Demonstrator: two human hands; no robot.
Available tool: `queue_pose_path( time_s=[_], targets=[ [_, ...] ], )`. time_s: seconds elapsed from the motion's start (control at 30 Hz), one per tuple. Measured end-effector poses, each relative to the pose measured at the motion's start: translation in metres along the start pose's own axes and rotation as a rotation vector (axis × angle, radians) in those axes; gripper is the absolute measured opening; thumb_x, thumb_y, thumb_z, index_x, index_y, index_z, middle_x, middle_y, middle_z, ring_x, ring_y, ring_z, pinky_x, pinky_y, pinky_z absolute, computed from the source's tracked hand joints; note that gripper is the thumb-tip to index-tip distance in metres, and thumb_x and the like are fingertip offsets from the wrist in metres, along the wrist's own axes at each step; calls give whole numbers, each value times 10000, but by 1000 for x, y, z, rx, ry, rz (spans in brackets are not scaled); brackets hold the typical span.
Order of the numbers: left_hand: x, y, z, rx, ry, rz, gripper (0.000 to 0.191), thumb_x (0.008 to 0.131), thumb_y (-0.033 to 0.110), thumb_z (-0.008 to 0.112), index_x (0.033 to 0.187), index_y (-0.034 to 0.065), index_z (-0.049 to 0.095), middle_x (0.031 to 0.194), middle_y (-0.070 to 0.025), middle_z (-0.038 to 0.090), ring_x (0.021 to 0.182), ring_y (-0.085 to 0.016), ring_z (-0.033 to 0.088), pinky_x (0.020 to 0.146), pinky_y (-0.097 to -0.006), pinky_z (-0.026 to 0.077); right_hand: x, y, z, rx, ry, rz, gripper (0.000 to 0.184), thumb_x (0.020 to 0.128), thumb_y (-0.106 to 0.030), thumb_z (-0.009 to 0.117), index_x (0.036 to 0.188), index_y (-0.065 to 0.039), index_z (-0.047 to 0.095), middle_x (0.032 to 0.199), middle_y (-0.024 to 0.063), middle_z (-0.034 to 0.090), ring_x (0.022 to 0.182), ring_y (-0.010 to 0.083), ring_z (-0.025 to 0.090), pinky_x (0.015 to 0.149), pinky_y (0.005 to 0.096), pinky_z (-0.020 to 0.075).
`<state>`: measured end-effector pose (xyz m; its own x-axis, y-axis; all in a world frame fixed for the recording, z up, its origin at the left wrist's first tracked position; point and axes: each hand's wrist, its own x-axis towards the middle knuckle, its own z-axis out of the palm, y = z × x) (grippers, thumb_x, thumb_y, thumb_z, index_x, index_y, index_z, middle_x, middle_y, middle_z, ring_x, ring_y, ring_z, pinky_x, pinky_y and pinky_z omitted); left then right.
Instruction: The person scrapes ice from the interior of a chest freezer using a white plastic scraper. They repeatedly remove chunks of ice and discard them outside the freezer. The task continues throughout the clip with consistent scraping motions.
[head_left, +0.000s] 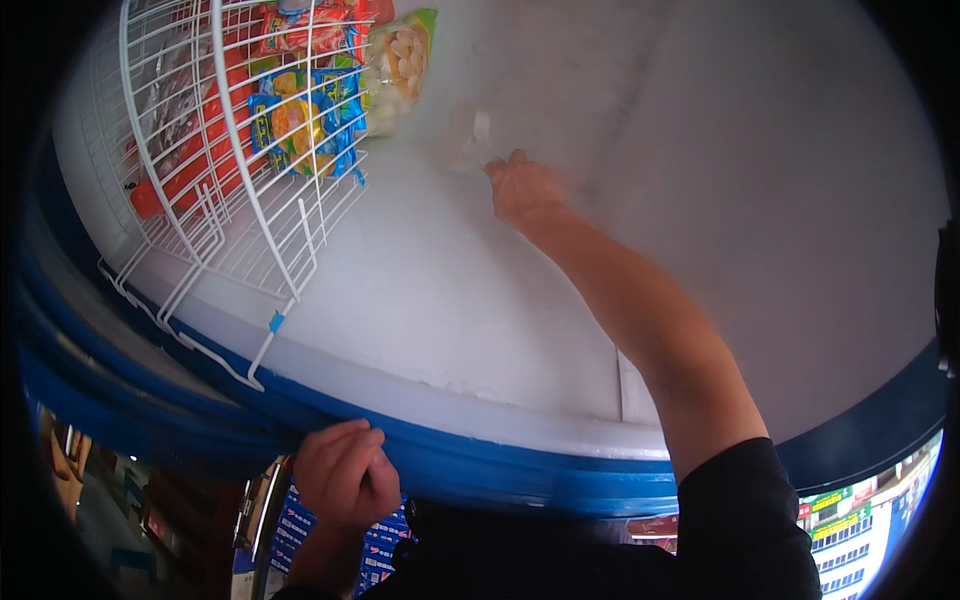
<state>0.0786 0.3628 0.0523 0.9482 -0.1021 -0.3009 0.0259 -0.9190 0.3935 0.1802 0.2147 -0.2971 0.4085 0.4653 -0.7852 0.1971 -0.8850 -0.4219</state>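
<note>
My right hand (523, 184) reaches deep into a chest freezer, its fingers curled. Just beyond the fingertips is a pale flat object (472, 139) with a white strip, blurred by cold mist. It appears to be in that hand, though the grip itself is hidden. The freezer's white inner wall (450, 322) slopes below my forearm. My left hand (349, 465) is loosely closed at the blue rim (480, 457), with nothing visible in it.
A white wire basket (262, 199) hangs at the left, with a strip of blue tape (277, 322). Blue food packets (300, 124), a red packet (315, 30) and a red bag (217, 157) show through its wires. Beside it lies a green-edged bag (401, 67). Mist veils the freezer's right side.
</note>
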Motion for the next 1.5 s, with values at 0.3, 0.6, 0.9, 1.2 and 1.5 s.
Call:
queue_pose_path(
  time_s=[0.3,0.6,0.9,1.2,1.5],
  targets=[
    [-4,-9,-37,-206,-236,114,438,866,61,642,1285,-4,529,938,-160,682,762,-289,668,642,-397,565,124,-31,59,83,79,-159,257,934,-110,567,1177,-72,639,1197,180,559,959,311,699,799,404,593],
    [-2,-6,-23,-262,-137,-16,274,883,41,644,1146,9,573,902,-120,681,782,-275,681,638,-393,545,31,94,-2,-358,-54,-105,245,879,-65,628,1123,-64,635,985,148,610,870,266,693,669,378,589],
    [13,-7,-34,-268,-212,-34,271,861,5,666,1122,-13,597,957,-131,691,783,-285,688,656,-403,545,93,30,-42,-245,125,-145,149,898,-74,600,1014,-29,682,933,133,681,892,260,682,677,359,598],
    [10,-5,-20,-286,-110,-22,211,935,75,639,1109,-36,593,908,-140,669,784,-276,674,659,-387,558,24,138,-182,-267,-234,181,391,853,-13,553,1200,-134,685,1096,104,706,1030,294,670,856,443,561],
    [5,-19,-22,-292,-105,10,181,926,81,644,1070,-20,601,856,-138,674,753,-277,677,640,-386,560,67,186,-257,-521,-24,-34,494,819,-46,639,1308,-116,635,1175,112,698,1035,302,666,897,438,540]
  ],
)
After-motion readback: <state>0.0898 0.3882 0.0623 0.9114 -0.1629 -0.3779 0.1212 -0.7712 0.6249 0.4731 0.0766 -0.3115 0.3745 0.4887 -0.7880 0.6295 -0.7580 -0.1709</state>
